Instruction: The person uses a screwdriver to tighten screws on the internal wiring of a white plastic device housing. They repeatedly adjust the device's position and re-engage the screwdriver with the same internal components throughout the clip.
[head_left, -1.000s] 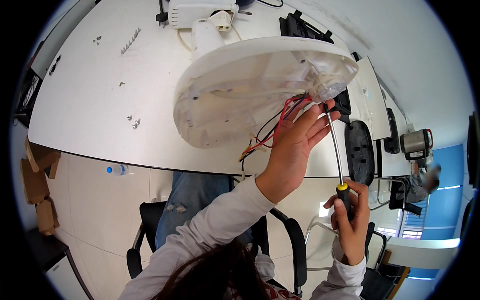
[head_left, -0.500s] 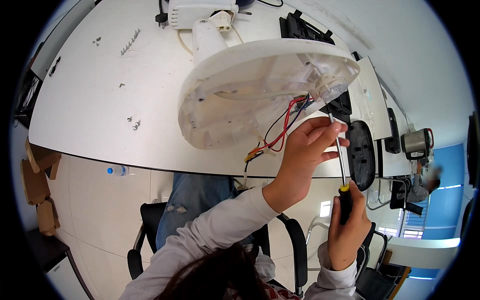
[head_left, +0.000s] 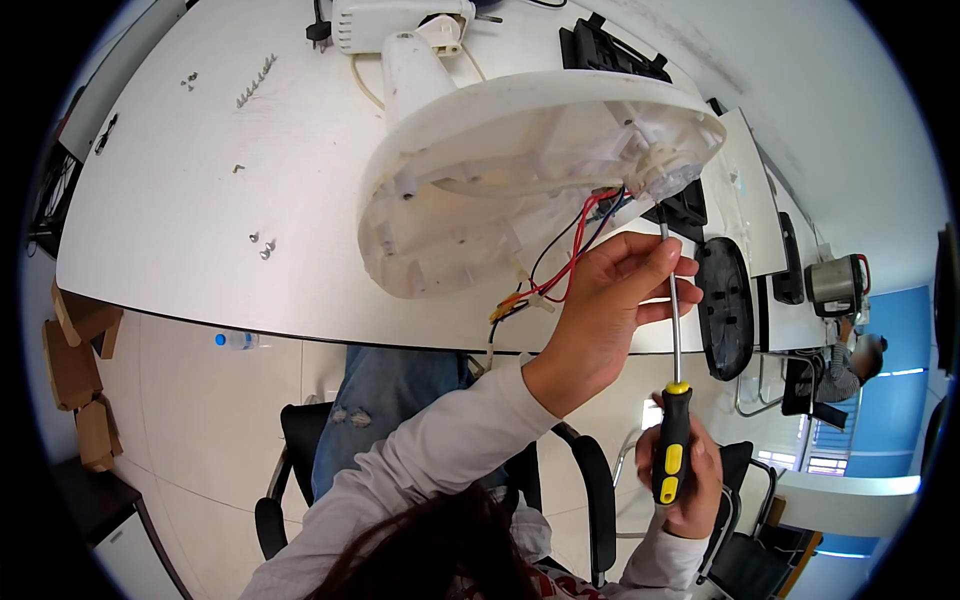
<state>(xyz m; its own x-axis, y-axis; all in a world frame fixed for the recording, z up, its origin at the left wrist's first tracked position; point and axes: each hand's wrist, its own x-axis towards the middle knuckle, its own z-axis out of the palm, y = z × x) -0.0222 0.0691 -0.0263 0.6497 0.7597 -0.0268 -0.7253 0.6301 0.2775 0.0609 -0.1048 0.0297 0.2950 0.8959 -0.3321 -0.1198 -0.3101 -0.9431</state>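
A screwdriver with a black and yellow handle and a long metal shaft points up at the right end of a tipped white appliance base. My left hand pinches the shaft near its tip between thumb and fingers. Lower down, my right hand curls around the handle from behind, its fingers partly hidden. The hollow underside of the base faces me. Red, black and blue wires hang from it beside my left hand. A clear plastic part sits just above the tip, whose exact contact I cannot make out.
Several screws lie on the white table, with more nearer its front edge. A black oval cover lies at right, and a black open case at the back. Another person sits far right.
My right hand has shifted down and turned around the handle, so the handle's yellow patches now show. The screwdriver stands more upright. My left hand stays on the shaft.
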